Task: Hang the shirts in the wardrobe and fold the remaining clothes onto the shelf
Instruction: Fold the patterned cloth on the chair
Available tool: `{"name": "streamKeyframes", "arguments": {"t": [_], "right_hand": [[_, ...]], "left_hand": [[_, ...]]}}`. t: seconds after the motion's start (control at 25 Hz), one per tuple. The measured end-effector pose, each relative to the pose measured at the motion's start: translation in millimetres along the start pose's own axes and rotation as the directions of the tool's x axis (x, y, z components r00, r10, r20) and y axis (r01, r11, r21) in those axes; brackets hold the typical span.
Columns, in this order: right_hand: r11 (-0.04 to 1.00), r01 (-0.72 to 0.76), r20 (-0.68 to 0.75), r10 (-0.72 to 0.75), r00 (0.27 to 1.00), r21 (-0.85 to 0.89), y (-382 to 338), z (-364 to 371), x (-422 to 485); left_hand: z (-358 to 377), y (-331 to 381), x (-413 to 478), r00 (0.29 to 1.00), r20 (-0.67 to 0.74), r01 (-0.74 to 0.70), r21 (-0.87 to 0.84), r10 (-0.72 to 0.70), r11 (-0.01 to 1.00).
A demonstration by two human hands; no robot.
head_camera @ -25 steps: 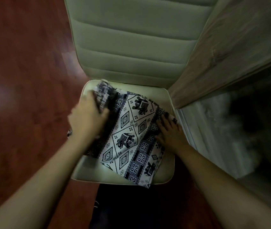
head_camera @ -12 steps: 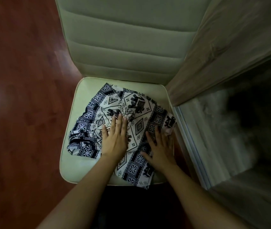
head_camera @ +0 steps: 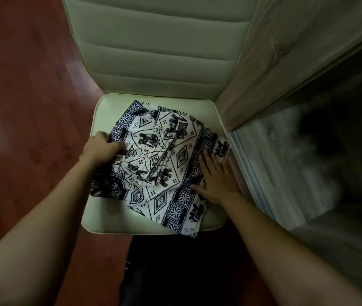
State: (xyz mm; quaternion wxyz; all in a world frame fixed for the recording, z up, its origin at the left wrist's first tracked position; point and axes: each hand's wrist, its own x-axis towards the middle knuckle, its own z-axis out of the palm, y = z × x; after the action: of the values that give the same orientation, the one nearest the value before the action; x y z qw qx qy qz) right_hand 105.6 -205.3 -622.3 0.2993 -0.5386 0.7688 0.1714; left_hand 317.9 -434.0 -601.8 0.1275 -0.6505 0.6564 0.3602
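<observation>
Black-and-white cloth overhangs seat front; wardrobe beside right edge.

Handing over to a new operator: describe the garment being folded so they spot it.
Find the pale chair beside the wooden wardrobe panel. The garment lies on its seat, gripped by the left hand, pressed by the right hand. Only it is white with dark elephant prints.

Garment lay on chair seat.
Left hand sat at its 9 o'clock edge, right hand at 4 o'clock; wardrobe stood at 3 o'clock.
</observation>
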Motion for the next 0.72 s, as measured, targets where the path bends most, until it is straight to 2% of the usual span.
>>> {"name": "streamKeyframes", "arguments": {"t": [0.04, 0.08, 0.2, 0.28, 0.32, 0.36, 0.4, 0.44, 0.52, 0.56, 0.6, 0.64, 0.68, 0.72], "right_hand": [[1.000, -0.011, 0.009, 0.011, 1.000, 0.014, 0, 1, -1], [1.000, -0.023, 0.018, 0.022, 1.000, 0.022, -2, 2, -3], [0.996, -0.082, 0.059, 0.079, 0.995, 0.047, -13, -6, -10], [0.973, -0.139, 0.080, 0.126, 0.989, 0.183, -21, -17, -13], [0.931, -0.169, 0.096, 0.145, 0.985, 0.322, -26, -27, -15], [0.837, -0.201, 0.122, 0.162, 0.979, 0.508, -30, -37, -15], [0.667, -0.241, 0.166, 0.175, 0.971, 0.705, -34, -46, -16], [0.437, -0.275, 0.216, 0.181, 0.960, 0.856, -38, -52, -15], [-0.001, -0.323, 0.317, 0.207, 0.926, 0.946, -36, -54, -8], [-0.171, -0.313, 0.346, 0.223, 0.911, 0.934, -32, -51, -5], [-0.296, -0.282, 0.354, 0.225, 0.908, 0.912, -29, -46, -3], [-0.363, -0.249, 0.344, 0.227, 0.911, 0.898, -25, -40, -1], [-0.390, -0.222, 0.328, 0.229, 0.917, 0.894, -24, -36, -2], [-0.393, -0.209, 0.318, 0.234, 0.919, 0.895, -25, -32, -2]], "left_hand": [[-2, -2, 2, 0.996, 0.085, 0.002, -0.007, -0.002, 1.000], [-3, 1, 3, 0.993, 0.112, -0.036, 0.003, 0.035, 0.999], [-13, 28, 0, 0.950, 0.017, -0.311, 0.151, 0.312, 0.938], [-25, 55, -8, 0.828, -0.096, -0.504, 0.303, 0.552, 0.809], [-32, 69, -14, 0.752, -0.138, -0.565, 0.368, 0.644, 0.738], [-37, 81, -20, 0.676, -0.163, -0.610, 0.422, 0.719, 0.670], [-38, 89, -27, 0.583, -0.172, -0.660, 0.470, 0.794, 0.586], [-37, 93, -35, 0.471, -0.163, -0.714, 0.507, 0.867, 0.483], [-21, 84, -52, 0.281, -0.097, -0.781, 0.554, 0.955, 0.286], [-6, 72, -62, 0.220, -0.088, -0.796, 0.559, 0.972, 0.231], [13, 55, -71, 0.179, -0.099, -0.806, 0.556, 0.979, 0.204], [35, 36, -79, 0.163, -0.122, -0.810, 0.550, 0.979, 0.203], [59, 15, -84, 0.182, -0.142, -0.808, 0.543, 0.973, 0.230], [81, -4, -88, 0.233, -0.139, -0.796, 0.542, 0.963, 0.270]]}}
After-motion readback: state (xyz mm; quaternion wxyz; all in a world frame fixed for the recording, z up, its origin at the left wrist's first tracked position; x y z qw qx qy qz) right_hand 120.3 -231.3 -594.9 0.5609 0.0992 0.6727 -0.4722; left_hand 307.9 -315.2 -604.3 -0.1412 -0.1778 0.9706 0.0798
